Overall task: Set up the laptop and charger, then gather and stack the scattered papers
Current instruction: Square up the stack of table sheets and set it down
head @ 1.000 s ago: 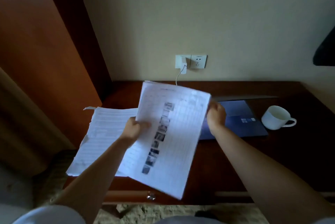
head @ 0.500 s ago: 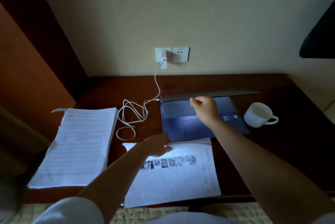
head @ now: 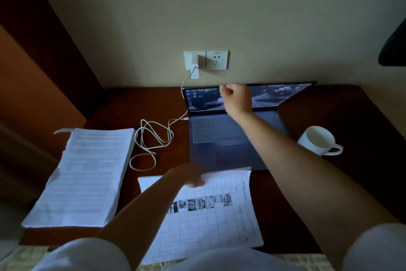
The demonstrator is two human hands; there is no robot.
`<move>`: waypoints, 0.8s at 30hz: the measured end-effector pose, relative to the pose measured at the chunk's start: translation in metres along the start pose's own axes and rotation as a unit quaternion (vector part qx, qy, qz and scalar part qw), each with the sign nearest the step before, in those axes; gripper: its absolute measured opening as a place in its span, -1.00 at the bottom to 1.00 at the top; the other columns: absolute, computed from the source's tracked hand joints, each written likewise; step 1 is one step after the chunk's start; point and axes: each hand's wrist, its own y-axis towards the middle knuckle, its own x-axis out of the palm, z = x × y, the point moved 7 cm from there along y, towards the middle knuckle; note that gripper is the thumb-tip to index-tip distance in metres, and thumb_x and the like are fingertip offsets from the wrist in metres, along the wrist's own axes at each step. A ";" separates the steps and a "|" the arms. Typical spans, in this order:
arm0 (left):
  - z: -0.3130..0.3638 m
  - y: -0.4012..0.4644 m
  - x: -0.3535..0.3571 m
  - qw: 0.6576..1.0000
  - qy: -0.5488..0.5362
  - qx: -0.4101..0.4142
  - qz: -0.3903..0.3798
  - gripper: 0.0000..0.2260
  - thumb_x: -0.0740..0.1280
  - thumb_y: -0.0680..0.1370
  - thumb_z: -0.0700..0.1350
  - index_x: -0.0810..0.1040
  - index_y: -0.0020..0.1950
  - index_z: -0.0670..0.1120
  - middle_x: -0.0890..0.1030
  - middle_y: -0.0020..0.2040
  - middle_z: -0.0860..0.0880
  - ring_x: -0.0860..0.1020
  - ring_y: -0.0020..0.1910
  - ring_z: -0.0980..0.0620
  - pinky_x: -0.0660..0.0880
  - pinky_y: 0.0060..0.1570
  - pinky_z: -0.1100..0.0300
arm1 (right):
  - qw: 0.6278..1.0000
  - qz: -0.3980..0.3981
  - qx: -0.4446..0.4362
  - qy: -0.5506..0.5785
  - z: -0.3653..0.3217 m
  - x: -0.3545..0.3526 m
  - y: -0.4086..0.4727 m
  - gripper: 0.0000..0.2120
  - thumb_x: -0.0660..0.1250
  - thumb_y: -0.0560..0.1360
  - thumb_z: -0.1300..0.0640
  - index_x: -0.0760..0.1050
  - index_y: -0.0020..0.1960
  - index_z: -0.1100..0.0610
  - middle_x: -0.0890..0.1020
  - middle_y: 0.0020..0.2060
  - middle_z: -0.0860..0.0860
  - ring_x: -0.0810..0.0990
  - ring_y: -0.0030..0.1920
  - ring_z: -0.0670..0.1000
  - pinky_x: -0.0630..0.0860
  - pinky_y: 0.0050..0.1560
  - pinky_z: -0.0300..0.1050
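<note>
Nothing legible anywhere. Print on thick paper stack [head: 85, 174] just grey blur, gridded sheet [head: 211, 218] text too tiny, laptop screen [head: 272, 95] icons unreadable, wall socket [head: 216, 59] markings unreadable too.

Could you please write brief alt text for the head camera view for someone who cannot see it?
A person's right hand holds the top edge of an open, lit laptop on a dark wooden desk, while the left hand rests on a gridded sheet. A paper stack, coiled charger cable and white mug lie nearby.
</note>
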 end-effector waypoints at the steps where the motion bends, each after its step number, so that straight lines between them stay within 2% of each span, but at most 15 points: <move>1: -0.001 0.001 -0.003 1.000 -0.010 -0.006 -0.002 -0.63 0.25 0.61 -0.06 0.41 0.36 -0.21 0.51 0.29 -0.15 0.49 0.23 -0.11 0.35 0.01 0.22 | 1.000 0.000 0.000 0.006 -0.002 0.002 0.011 -0.61 0.25 0.58 0.10 0.55 -0.21 0.41 0.63 -0.29 0.27 0.59 -0.21 0.24 0.45 -0.23 -0.02; 3: -0.005 0.005 -0.011 1.000 -0.023 -0.014 0.005 -0.62 0.24 0.62 -0.06 0.40 0.36 -0.24 0.51 0.28 -0.17 0.49 0.22 -0.11 0.35 0.01 0.22 | 1.000 0.003 -0.001 0.013 -0.004 0.005 0.027 -0.62 0.25 0.58 0.10 0.57 -0.17 0.42 0.65 -0.23 0.29 0.61 -0.14 0.26 0.51 -0.13 0.04; 4: -0.006 0.006 -0.014 1.000 -0.023 -0.017 0.012 -0.63 0.23 0.62 -0.06 0.42 0.34 -0.25 0.51 0.27 -0.17 0.50 0.21 -0.11 0.37 0.01 0.21 | 1.000 0.004 -0.002 0.014 -0.004 0.007 0.033 -0.63 0.25 0.58 0.10 0.58 -0.18 0.41 0.65 -0.23 0.28 0.61 -0.15 0.25 0.51 -0.14 0.01; 7: -0.011 0.012 -0.018 0.999 -0.013 -0.029 0.025 -0.65 0.24 0.62 -0.06 0.44 0.30 -0.26 0.50 0.26 -0.18 0.53 0.17 -0.11 0.42 -0.03 0.25 | 1.000 0.010 -0.009 0.008 -0.005 0.011 0.050 -0.62 0.25 0.58 0.10 0.56 -0.22 0.39 0.64 -0.27 0.26 0.57 -0.27 0.17 0.31 -0.32 -0.13; 10: -0.012 0.022 -0.018 0.999 0.004 -0.026 0.025 -0.62 0.23 0.62 -0.06 0.39 0.36 -0.25 0.35 0.38 -0.24 0.50 0.20 -0.13 0.44 0.06 0.22 | 1.000 0.013 -0.010 0.007 -0.007 0.014 0.065 -0.61 0.24 0.58 0.12 0.54 -0.23 0.42 0.61 -0.30 0.30 0.41 -0.36 0.05 0.21 -0.38 -0.15; 13: -0.014 0.034 -0.015 0.998 0.035 -0.045 0.004 -0.63 0.23 0.63 -0.13 0.35 0.40 -0.23 0.19 0.48 -0.32 0.45 0.31 -0.22 0.49 0.19 0.10 | 1.000 0.011 -0.011 0.012 -0.009 0.017 0.080 -0.61 0.24 0.58 0.12 0.54 -0.21 0.44 0.61 -0.29 0.33 0.48 -0.36 0.16 0.24 -0.36 -0.16; 15: -0.013 0.039 -0.016 0.997 0.060 -0.057 -0.007 -0.58 0.23 0.63 -0.13 0.29 0.45 -0.23 0.07 0.51 -0.36 0.45 0.31 -0.25 0.52 0.17 0.05 | 1.000 0.011 -0.013 0.015 -0.009 0.020 0.090 -0.61 0.24 0.58 0.11 0.55 -0.20 0.44 0.62 -0.26 0.33 0.57 -0.23 0.28 0.33 -0.33 -0.13; 17: -0.013 0.044 -0.020 0.996 0.063 -0.069 -0.010 -0.56 0.23 0.63 -0.13 0.25 0.47 -0.23 -0.01 0.51 -0.38 0.47 0.28 -0.26 0.52 0.16 0.05 | 1.000 0.005 -0.013 0.020 -0.009 0.023 0.101 -0.61 0.24 0.58 0.11 0.55 -0.18 0.44 0.62 -0.24 0.34 0.58 -0.17 0.30 0.38 -0.31 -0.10; 19: -0.018 0.048 -0.024 0.996 0.033 -0.088 -0.007 -0.54 0.24 0.62 -0.10 0.26 0.46 -0.25 0.02 0.50 -0.38 0.47 0.28 -0.25 0.51 0.19 0.05 | 1.000 0.004 -0.015 0.025 -0.008 0.027 0.109 -0.61 0.24 0.58 0.11 0.55 -0.17 0.45 0.61 -0.24 0.35 0.58 -0.17 0.31 0.42 -0.29 -0.05; 21: -0.028 0.052 -0.029 0.995 -0.006 -0.103 -0.001 -0.54 0.25 0.61 -0.06 0.29 0.43 -0.28 0.07 0.50 -0.36 0.44 0.31 -0.24 0.46 0.25 0.02 | 0.999 0.007 -0.013 0.030 -0.006 0.031 0.118 -0.60 0.25 0.58 0.12 0.53 -0.19 0.47 0.60 -0.28 0.35 0.56 -0.23 0.32 0.36 -0.31 -0.09; 24: -0.041 0.057 -0.031 0.993 -0.036 -0.108 0.004 -0.54 0.27 0.59 0.03 0.39 0.35 -0.27 0.30 0.43 -0.28 0.44 0.29 -0.18 0.44 0.26 0.00 | 1.000 0.007 0.000 0.022 -0.005 0.035 0.131 -0.59 0.25 0.58 0.11 0.52 -0.22 0.47 0.57 -0.34 0.34 0.47 -0.34 0.29 0.25 -0.31 -0.15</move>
